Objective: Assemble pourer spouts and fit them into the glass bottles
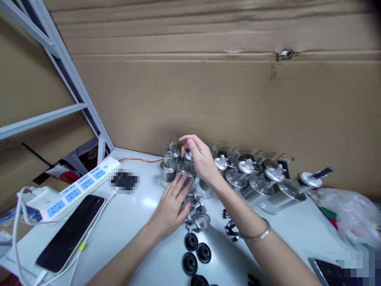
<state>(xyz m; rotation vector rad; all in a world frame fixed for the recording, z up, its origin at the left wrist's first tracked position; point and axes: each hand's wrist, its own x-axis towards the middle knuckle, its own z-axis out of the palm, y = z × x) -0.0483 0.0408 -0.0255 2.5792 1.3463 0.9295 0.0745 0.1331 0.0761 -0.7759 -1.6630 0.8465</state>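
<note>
Glossy glass-like jars, matt cardboard

White table — clear jars, black caps, phone

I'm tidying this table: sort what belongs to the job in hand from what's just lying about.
Likely the job:
silvery cylindrical containers with clear tops, at the left hand and right hand
heaped silvery metal-looking pieces
round black plastic-looking parts
small black pieces

Apparently lying about:
white power strip with blue sockets
black-screened phone
crumpled clear plastic bag
</note>
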